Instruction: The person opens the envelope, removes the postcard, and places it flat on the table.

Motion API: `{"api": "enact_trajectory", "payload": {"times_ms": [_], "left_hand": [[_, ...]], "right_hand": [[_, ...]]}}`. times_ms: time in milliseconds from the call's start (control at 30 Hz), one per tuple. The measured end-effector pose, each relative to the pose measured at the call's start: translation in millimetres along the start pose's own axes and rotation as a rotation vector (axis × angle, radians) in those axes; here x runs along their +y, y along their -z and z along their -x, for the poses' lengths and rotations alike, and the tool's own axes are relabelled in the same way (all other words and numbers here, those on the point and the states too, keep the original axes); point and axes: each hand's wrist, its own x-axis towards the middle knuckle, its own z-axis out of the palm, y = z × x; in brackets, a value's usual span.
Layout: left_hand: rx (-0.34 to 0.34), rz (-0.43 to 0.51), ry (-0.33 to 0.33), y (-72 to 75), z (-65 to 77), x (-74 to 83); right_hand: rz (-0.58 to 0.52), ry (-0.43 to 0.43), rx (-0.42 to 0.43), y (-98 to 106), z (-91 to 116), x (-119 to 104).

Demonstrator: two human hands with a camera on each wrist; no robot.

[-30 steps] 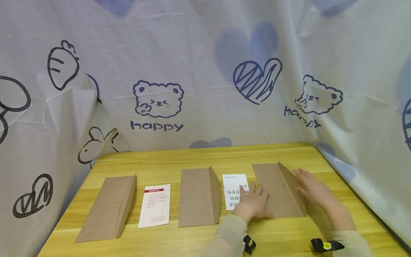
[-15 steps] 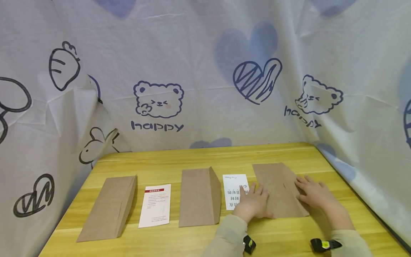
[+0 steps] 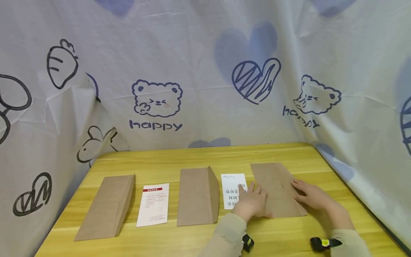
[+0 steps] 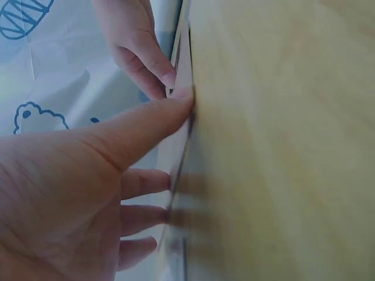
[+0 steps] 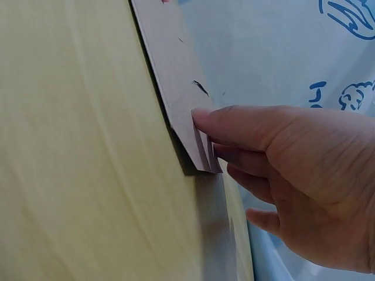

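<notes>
On the right of the table lies a brown paper envelope (image 3: 273,189) with a small slit in its face. My left hand (image 3: 252,201) rests on its left edge, fingers straight and spread, the thumb on its near corner. My right hand (image 3: 313,196) is at the flap along the right side. In the right wrist view, the thumb of the right hand (image 5: 281,152) lies on the flap (image 5: 202,140) and a finger is behind it, pinching it. Partly under the left hand is a white card (image 3: 229,194) with printed characters.
Left of that card lies a second brown envelope (image 3: 194,196) with its flap raised. A white card with a red heading (image 3: 153,207) and a third brown envelope (image 3: 101,212) are farther left. A patterned white cloth (image 3: 199,71) stands behind the yellow table (image 3: 160,157).
My right hand has moved from the flap's far end nearer to me, and its fingers now reach over the flap. The flap lies flatter than before. My left hand stays in place.
</notes>
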Motion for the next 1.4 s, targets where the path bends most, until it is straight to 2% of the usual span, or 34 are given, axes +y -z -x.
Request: {"api": "enact_trajectory", "payload": {"times_ms": [167,300,400,533,633,733,967,1167,1400], "left_hand": [[0.024,-0.036,-0.005,0.5,-5.7,3.2],[0.054,-0.066,-0.051,3.4,-14.4,7.3],[0.087,-0.092,-0.118,6.8,-22.2,12.4],[0.107,-0.164,-0.238,12.9,-32.8,22.8],[0.075,-0.205,-0.308,19.4,-41.5,27.4],[0.031,-0.217,-0.341,24.6,-49.9,28.9],[-0.063,-0.131,-0.373,23.6,-69.2,28.4],[-0.056,-0.131,-0.405,18.1,-78.5,27.9],[-0.053,-0.184,-0.403,15.0,-82.8,32.2]], "right_hand": [[-0.026,0.024,0.015,-2.5,-0.8,-1.3],[-0.044,0.023,0.016,-2.7,-1.4,-1.7],[-0.041,0.018,0.021,-0.9,-2.1,-0.6],[-0.052,-0.002,0.010,2.0,0.8,2.1],[-0.068,-0.023,-0.006,3.0,1.7,3.2],[-0.091,-0.047,-0.024,3.1,2.3,2.6],[-0.139,-0.048,-0.027,2.6,1.7,-1.0],[-0.157,-0.028,-0.007,1.3,0.0,-1.7],[-0.157,-0.038,0.003,1.5,2.7,0.4]]}}
